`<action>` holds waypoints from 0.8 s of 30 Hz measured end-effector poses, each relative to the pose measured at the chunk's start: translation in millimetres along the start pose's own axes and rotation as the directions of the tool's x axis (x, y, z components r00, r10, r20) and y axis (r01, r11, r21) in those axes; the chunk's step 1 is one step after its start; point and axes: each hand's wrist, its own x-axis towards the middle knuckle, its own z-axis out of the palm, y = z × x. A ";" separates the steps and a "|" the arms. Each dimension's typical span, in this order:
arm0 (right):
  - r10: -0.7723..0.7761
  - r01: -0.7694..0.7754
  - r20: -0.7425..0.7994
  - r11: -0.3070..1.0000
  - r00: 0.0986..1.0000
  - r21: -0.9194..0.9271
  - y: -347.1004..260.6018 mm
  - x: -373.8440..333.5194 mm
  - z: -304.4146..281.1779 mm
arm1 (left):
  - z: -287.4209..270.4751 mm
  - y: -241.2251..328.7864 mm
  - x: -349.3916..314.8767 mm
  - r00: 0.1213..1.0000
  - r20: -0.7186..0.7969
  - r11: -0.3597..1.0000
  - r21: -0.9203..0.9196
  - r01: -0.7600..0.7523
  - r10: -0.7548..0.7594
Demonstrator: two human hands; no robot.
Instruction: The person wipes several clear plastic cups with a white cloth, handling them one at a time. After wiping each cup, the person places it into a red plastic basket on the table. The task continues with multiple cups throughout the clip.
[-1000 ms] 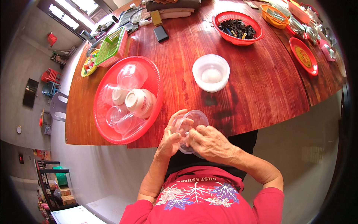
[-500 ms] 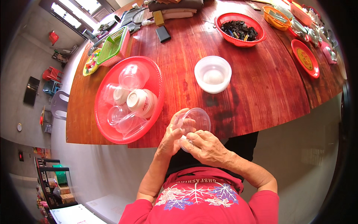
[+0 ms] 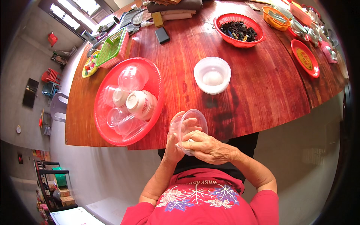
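A clear plastic bowl is tilted on its side between my hands, just over the table's near edge. My left hand cups it from the left, its fingers showing through the clear wall. My right hand is closed at the bowl's lower rim, with a bit of something white, perhaps cloth or tissue, between its fingers. Beyond the hands stands a stack of translucent white bowls. To the left, a large red basket holds clear plastic bowls and white bowls, some upside down.
The hands are at the near edge of a reddish wooden table. Farther back are a red colander of dark pieces, a black box and a green basket. A red plate lies at the right.
The bowl has turned more onto its side, its opening swinging to the right. My right hand has shifted slightly along the rim, and my left hand has opened a little behind it.
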 end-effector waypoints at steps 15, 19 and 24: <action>0.162 -0.222 -0.154 0.782 0.975 -0.583 8.5 14.7 14.6 | -6.2 8.7 3.3 0.964 -0.114 0.959 -0.180 0.217 -0.240; 0.058 -0.065 -0.101 0.996 0.993 -0.061 13.8 7.2 12.9 | 0.2 13.8 3.9 0.981 -0.011 0.964 -0.186 0.188 -0.194; -0.096 0.110 -0.127 0.988 0.987 0.112 6.3 11.8 8.9 | -2.0 14.6 3.8 0.987 0.016 0.977 -0.145 0.160 -0.159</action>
